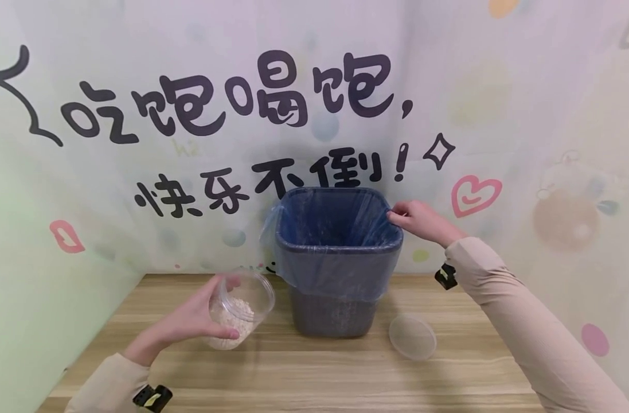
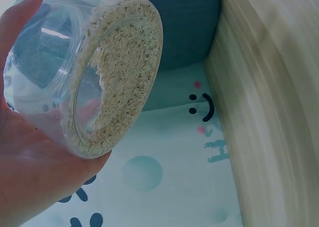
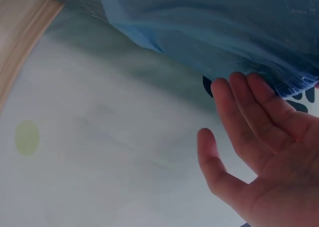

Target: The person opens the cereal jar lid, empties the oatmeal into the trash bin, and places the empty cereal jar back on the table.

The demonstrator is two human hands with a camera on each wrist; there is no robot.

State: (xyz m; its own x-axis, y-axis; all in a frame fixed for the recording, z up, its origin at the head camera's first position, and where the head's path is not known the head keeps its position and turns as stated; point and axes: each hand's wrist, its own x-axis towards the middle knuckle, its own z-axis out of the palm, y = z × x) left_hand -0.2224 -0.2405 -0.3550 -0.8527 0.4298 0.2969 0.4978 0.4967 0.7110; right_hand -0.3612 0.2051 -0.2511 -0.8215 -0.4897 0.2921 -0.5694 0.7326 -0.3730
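Observation:
My left hand (image 1: pixel 192 315) grips a clear plastic jar (image 1: pixel 260 289), tilted with its open mouth toward the bin. Pale flakes resembling oats (image 2: pixel 124 62) lie along the jar's lower side and bottom. To the right of the jar stands a dark blue trash can (image 1: pixel 332 318), upright on the table. A translucent blue bag (image 1: pixel 329 272) lines it and folds down over the rim. My right hand (image 1: pixel 422 221) holds the can's right rim, thumb at the edge and the other fingers (image 3: pixel 234 117) outside, against the bag.
A round clear lid (image 1: pixel 412 337) lies on the wooden table (image 1: pixel 293 378), right of the can. Close behind the can rises a pale wall (image 1: pixel 216 34) printed with dark characters and coloured shapes. Black wrist cameras sit on both sleeves.

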